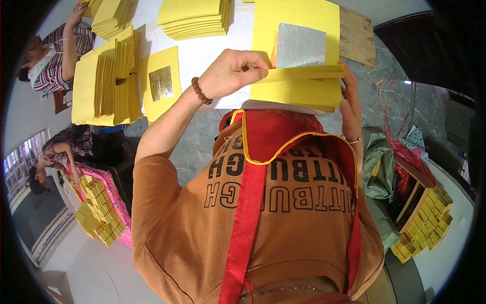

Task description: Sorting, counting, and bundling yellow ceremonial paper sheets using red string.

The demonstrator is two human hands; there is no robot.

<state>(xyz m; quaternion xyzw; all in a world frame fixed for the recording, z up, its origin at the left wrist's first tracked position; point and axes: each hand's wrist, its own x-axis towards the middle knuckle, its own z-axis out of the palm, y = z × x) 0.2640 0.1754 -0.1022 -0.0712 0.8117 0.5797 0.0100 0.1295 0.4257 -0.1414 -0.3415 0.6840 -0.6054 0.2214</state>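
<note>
A yellow joss paper sheet (pixel 263 30) with a silver foil square (pixel 301 45) lies in front of me on the white tabletop. Its near side is folded up into a narrow strip (pixel 306 73), with more yellow paper beneath. My left hand (pixel 230 73), a brown bead bracelet at its wrist, pinches the strip's left end between thumb and fingers. At the opposite end, my right hand (pixel 351 99) has its fingers curled round the paper's edge, partly hidden behind it. Left of my forearm rests another yellow sheet with a shiny foil square (pixel 161 83).
Folded yellow paper bundles (pixel 106 86) stand at the table's left, and a stack (pixel 195 20) lies farther back. Two people (pixel 58 55) sit on the left side, one beside yellow bundles (pixel 101 207). Right are a green plastic bag (pixel 377 167), red string and more bundles (pixel 425 223).
</note>
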